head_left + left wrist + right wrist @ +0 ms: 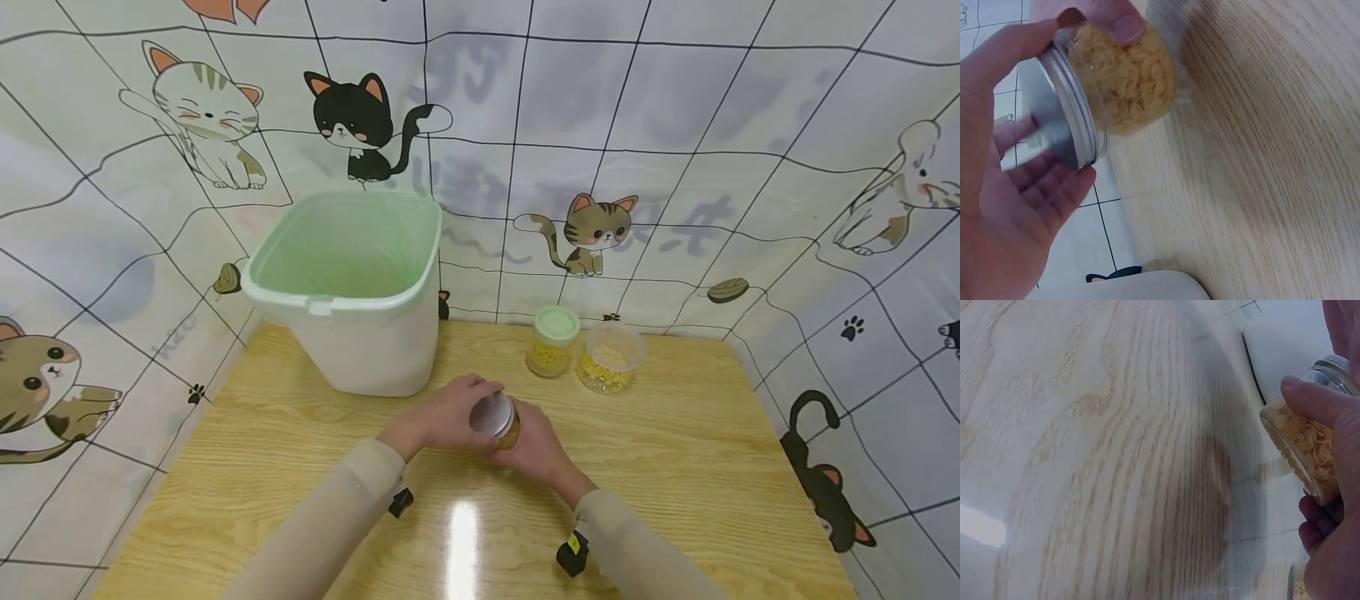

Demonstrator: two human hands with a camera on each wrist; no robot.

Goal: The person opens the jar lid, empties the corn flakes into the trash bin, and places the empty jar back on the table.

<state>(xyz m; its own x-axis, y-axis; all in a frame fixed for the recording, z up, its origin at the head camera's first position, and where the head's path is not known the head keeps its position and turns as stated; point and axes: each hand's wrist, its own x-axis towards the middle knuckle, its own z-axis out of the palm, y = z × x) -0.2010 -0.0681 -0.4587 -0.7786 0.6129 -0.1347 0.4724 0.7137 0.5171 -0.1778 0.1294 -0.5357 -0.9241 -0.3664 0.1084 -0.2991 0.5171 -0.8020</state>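
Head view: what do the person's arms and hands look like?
The left sleeve and right sleeve are plain beige. The left hand and right hand are ungloved. A small black device shows by each wrist, the right one bearing a yellow patch.

In the head view, your left hand and right hand hide much of the jar of yellow flakes. The left wrist view crops the white bin; faint lettering on the cat-print sheet blurs past reading.
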